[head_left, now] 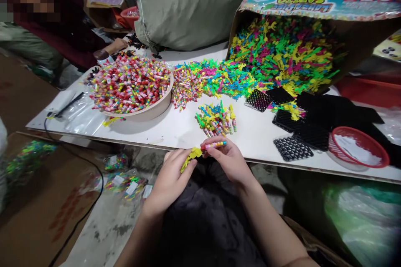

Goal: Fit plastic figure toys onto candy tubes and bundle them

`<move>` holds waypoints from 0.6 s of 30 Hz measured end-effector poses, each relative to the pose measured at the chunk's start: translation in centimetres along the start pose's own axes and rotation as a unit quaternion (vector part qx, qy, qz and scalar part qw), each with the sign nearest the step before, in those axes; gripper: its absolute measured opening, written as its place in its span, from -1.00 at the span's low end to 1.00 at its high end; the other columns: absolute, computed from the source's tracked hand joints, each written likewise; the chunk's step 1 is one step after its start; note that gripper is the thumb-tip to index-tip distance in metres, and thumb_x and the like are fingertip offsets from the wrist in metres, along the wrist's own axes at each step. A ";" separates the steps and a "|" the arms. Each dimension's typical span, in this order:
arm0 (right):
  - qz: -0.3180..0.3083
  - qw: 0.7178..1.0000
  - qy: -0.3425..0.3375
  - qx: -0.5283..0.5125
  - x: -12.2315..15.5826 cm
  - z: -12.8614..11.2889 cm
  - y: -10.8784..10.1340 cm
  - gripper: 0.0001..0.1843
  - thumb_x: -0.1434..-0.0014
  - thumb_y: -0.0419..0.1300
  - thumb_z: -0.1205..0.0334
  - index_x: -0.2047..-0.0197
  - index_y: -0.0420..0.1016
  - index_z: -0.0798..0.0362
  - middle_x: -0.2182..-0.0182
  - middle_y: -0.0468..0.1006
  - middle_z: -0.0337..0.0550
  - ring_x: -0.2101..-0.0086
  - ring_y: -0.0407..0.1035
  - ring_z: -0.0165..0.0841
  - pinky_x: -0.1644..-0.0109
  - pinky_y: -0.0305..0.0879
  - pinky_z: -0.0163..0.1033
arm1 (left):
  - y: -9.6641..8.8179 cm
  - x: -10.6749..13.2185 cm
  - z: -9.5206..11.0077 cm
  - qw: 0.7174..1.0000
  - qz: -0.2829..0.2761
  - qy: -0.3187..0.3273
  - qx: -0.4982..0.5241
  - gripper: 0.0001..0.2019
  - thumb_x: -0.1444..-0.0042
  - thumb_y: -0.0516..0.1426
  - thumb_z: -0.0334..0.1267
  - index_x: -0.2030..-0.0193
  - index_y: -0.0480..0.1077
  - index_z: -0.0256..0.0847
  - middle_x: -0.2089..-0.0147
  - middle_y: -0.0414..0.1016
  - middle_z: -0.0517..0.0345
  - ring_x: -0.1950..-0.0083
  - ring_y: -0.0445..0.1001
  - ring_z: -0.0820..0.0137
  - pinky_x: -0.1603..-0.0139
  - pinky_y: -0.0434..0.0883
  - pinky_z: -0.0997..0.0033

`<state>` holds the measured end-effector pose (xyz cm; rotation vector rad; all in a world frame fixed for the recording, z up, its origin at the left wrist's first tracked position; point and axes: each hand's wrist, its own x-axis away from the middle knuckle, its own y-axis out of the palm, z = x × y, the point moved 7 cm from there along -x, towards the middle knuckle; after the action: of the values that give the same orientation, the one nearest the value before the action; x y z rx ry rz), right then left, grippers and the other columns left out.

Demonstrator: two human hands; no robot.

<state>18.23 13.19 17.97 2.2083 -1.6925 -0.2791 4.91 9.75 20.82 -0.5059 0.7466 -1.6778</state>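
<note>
Just off the front edge of the white table, my left hand [175,175] is closed round a yellow plastic figure [190,157]. My right hand [230,156] pinches a small candy-filled tube [216,144] with a red end and a blue tip. The tube's red end meets the yellow figure between my hands; whether the two are joined I cannot tell. Beyond my hands lies a small pile of tubes with coloured figures on them [216,119]. Loose plastic figures [232,77] and more tubes [184,87] are heaped farther back.
A wide basin [159,106] heaped with tubes stands left. A cardboard box [316,6] of figures lies open at right. Black mesh pieces [293,148] and a red basket [359,148] with white papers sit front right. Another person's hand [117,45] rests at the back left.
</note>
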 end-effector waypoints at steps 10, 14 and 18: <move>-0.129 0.987 0.035 0.091 -0.4 0.5 -0.5 -0.84 -0.01 0.26 0.21 0.29 0.45 0.04 0.33 0.52 -0.21 0.30 0.39 -0.43 0.19 0.29 -0.30 | 2.0 0.1 -1.1 0.982 -0.101 -0.059 0.150 -0.76 -0.20 -0.07 -0.18 0.31 0.35 -0.22 0.41 0.41 0.19 0.32 0.37 0.44 0.22 0.28 0.47; -0.149 0.980 0.057 0.118 -0.3 0.5 -0.7 -0.81 0.01 0.28 0.18 0.31 0.45 0.08 0.36 0.51 -0.18 0.32 0.38 -0.42 0.21 0.29 -0.30 | 2.9 0.3 -1.4 0.974 -0.124 -0.064 0.181 -0.74 -0.19 -0.07 -0.18 0.39 0.33 -0.24 0.47 0.33 0.22 0.38 0.34 0.47 0.28 0.27 0.49; -0.166 0.974 0.065 0.137 -0.2 0.6 -0.7 -0.80 0.03 0.28 0.18 0.32 0.46 0.09 0.38 0.49 -0.19 0.36 0.36 -0.43 0.26 0.29 -0.32 | 3.4 0.3 -1.4 0.968 -0.136 -0.072 0.198 -0.74 -0.18 -0.05 -0.17 0.41 0.32 -0.26 0.46 0.31 0.21 0.40 0.34 0.48 0.32 0.26 0.50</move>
<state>18.63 13.42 17.09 2.6479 -1.3566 0.0250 6.26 9.31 17.44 -0.4528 0.2279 -1.9613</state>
